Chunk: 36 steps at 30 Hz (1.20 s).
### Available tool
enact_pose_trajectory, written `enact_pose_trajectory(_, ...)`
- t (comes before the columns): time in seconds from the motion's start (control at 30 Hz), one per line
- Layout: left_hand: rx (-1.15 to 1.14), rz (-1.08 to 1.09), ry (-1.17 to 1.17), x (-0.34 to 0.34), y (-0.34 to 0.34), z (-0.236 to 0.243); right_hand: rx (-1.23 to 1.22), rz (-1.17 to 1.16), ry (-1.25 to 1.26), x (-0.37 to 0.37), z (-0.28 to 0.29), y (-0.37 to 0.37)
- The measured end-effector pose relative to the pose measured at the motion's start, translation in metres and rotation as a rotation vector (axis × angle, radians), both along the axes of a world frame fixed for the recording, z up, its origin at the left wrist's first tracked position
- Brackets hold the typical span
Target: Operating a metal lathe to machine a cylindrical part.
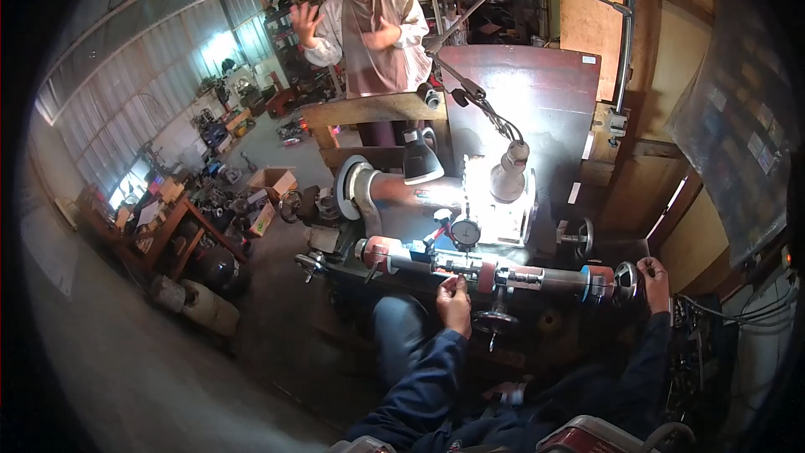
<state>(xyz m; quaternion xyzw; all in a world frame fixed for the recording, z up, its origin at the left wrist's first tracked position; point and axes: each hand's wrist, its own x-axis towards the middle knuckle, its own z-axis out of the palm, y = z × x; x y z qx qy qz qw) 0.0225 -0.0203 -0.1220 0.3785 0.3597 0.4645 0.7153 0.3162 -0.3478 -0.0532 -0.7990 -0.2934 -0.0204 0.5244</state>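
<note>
Before me is a long grinding-type machine with a lobed metal shaft (524, 277) lying along its front. My left hand (454, 306) is at the shaft's near side, thumb and fingers pinched together; what they hold, if anything, is too small to make out. A round dial gauge (464, 232) with a red and black clamp stands just above the shaft. At the machine's right end, my right hand (655, 283) has its fingers curled at the outer edge of a metal handwheel (626, 281). A smaller handwheel (494, 322) sits below the shaft, to the right of my left hand.
Bright light falls behind the gauge, near a black lamp (421, 158). A grinding wheel (347, 187) is at the machine's left. Across the machine, a person (381, 29) stands with both hands raised. Cables (738, 316) run at the right; boxes (273, 180) and metal parts crowd the left floor.
</note>
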Motion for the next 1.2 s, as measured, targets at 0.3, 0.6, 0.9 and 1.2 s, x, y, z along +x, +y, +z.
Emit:
enact_pose_trajectory(0.3,-0.002,0.018,-0.124,-0.001,0.001,0.003,-0.091,-0.055,0.138,0.005,-0.078,-0.011)
enact_pose_trajectory(0.6,0.002,0.031,-0.108,-0.002,0.007,-0.010,-0.062,-0.010,0.178,-0.057,-0.037,-0.035)
enact_pose_trajectory(0.9,0.004,0.038,-0.064,0.000,0.003,-0.008,0.039,-0.004,0.157,-0.054,0.019,-0.023)
enact_pose_trajectory(1.2,0.012,0.092,-0.099,0.007,0.009,-0.019,-0.025,-0.024,0.103,0.005,0.000,0.007)
